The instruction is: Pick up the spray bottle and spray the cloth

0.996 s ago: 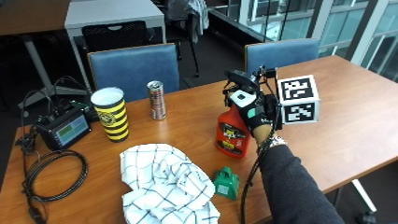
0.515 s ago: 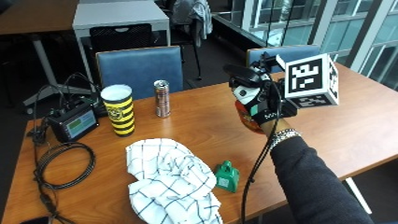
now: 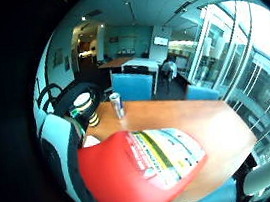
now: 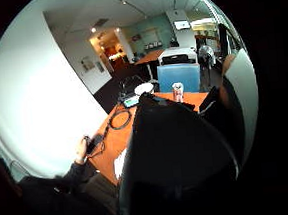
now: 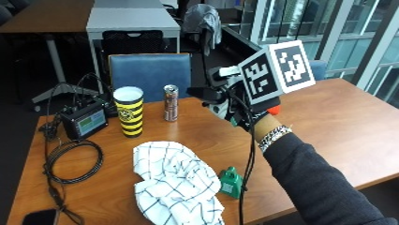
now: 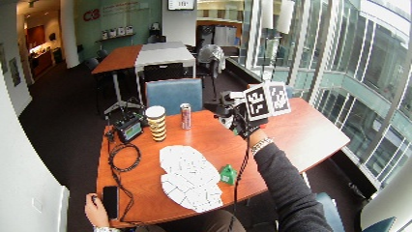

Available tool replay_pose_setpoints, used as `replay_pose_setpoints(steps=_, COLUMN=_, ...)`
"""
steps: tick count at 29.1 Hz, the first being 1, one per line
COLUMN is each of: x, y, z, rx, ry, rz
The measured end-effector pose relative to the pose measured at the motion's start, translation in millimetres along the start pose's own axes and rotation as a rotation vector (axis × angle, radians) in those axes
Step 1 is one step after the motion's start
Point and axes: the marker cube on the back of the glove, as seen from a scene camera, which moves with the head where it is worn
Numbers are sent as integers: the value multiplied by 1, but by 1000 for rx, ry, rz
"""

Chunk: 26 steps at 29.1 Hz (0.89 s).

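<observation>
Outside view: we see the gloved right hand (image 5: 246, 115) holding the spray bottle (image 3: 144, 168) lifted above the table (image 5: 336, 112).
Its fingers wrap the bottle, whose red body fills the little-finger palm view. We find the checked cloth (image 5: 178, 180) lying crumpled on the table beneath, near a yellow-and-black cup (image 5: 129, 111) and a can (image 5: 170, 102); their contents stay hidden.
</observation>
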Motion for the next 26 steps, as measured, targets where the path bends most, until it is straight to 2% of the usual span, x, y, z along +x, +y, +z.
replay_pose_setpoints(steps=17, x=-49, y=52, z=65, rx=-149, ry=426, rz=-559)
replay_pose_setpoints(steps=26, x=-64, y=76, z=89, rx=-203, ry=438, rz=-644)
